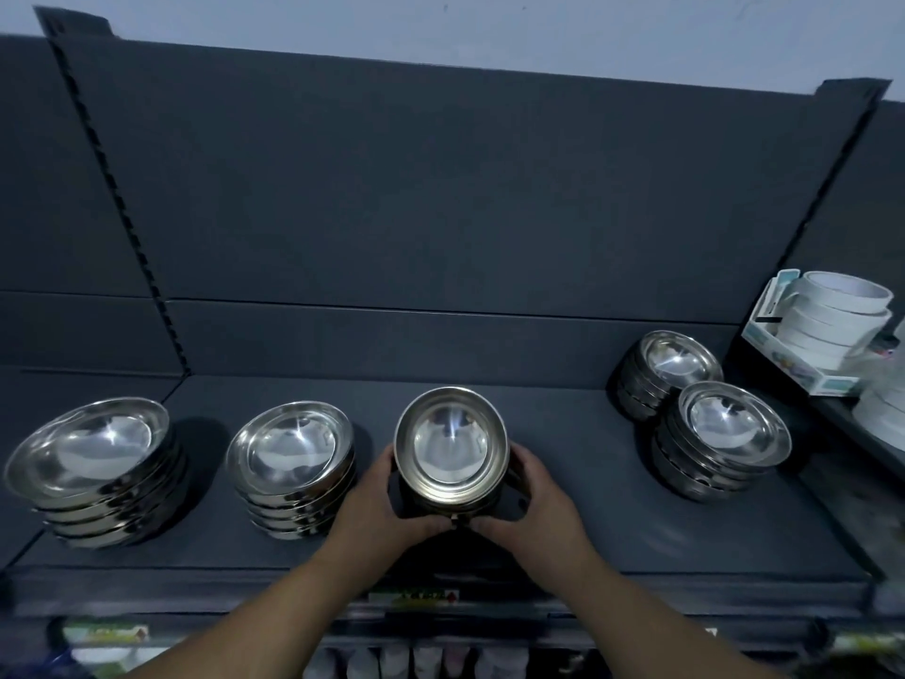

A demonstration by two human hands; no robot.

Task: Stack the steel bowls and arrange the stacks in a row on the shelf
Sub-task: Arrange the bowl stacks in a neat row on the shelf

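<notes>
Round shiny steel bowl stack (451, 445) gripped by both hands

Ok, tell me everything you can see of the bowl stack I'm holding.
The stack is shiny steel bowls nested upright; the top bowl's round rim and mirror-like inside show. Its bowl count is hidden. It is at the middle of the shelf, apart from the other stacks. The left hand and right hand curl round its lower sides, thumbs nearly meeting in front.
</notes>
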